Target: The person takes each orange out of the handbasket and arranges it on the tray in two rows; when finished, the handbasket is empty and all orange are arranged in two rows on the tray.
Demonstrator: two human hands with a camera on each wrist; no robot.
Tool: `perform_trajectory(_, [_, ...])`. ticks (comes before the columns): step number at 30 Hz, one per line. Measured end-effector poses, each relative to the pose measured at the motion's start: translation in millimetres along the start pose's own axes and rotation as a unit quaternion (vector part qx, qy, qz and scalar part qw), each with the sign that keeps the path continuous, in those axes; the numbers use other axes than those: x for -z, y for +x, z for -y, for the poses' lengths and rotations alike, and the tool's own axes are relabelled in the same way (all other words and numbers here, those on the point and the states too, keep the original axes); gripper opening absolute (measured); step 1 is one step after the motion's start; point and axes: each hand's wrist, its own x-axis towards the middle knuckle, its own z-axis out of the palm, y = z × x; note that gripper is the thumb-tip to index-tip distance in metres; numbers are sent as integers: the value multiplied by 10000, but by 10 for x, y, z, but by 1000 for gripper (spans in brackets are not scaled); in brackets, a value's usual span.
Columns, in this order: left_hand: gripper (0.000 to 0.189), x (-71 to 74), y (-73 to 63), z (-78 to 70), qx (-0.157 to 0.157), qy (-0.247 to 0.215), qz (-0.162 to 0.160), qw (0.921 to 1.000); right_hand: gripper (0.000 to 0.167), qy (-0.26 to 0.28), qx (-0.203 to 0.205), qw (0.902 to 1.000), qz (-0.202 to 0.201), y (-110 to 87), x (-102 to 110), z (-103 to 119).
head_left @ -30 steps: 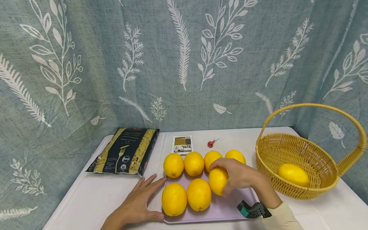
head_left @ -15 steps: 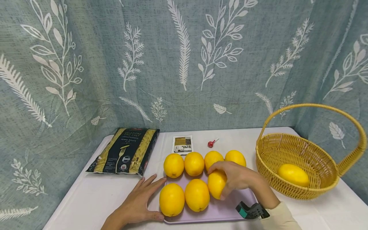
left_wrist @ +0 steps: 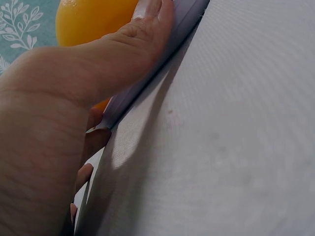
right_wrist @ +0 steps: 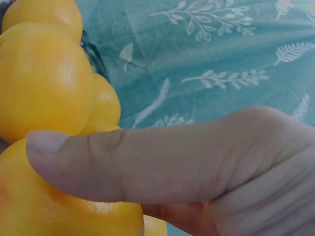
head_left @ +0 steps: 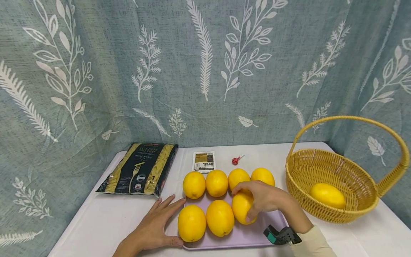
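Note:
A lilac tray (head_left: 263,228) carries several yellow-orange oranges. Four-fingered side down, my right hand (head_left: 268,195) grips the orange (head_left: 240,207) at the right of the front row, which sits against the neighbouring orange (head_left: 220,218). In the right wrist view the thumb lies across the held orange (right_wrist: 74,214). At the tray's left edge my left hand (head_left: 155,223) rests with fingers spread and straight, its thumb by the front corner. The left wrist view has that thumb (left_wrist: 130,54) on the tray's rim, beside an orange (left_wrist: 91,19).
Right of the tray stands a wicker basket (head_left: 297,185) with a tall handle and one long yellow fruit (head_left: 327,195) inside. A penne bag (head_left: 138,169) lies at back left. Behind the tray are a small packet (head_left: 204,161) and a red lollipop (head_left: 236,160).
My right hand and its orange have shifted slightly left and towards me. The two other front oranges have moved a little left. My left hand has stayed put.

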Motion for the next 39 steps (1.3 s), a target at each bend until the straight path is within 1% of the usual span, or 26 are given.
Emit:
perform_trajectory(5, [113, 0, 0, -14, 119, -53, 42, 9999, 70, 31, 1, 10000, -58, -24, 33, -14])
perform_trajectory(9, [113, 0, 2, -16, 122, -50, 65, 9999, 68, 136, 18, 9999, -81, -40, 55, -25])
perform_trajectory(15, [112, 3, -1, -17, 142, -51, 92, 9998, 64, 169, 161, 9997, -124, -56, 83, -40])
perform_trajectory(20, [112, 5, 0, -21, 141, -40, 91, 9999, 62, 215, 131, 9994, -224, -82, 114, -54])
perform_trajectory(28, [112, 3, -1, -26, 200, -33, 104, 9997, 56, 463, 149, 9982, -364, -122, 189, -70])
perform_trajectory(32, [112, 3, -3, -22, 180, -61, 89, 9998, 55, 558, 218, 9974, -390, -148, 228, -87])
perform_trajectory(39, [111, 5, -2, -17, 130, -78, 89, 9998, 53, 663, 214, 9963, -511, -184, 282, -152])
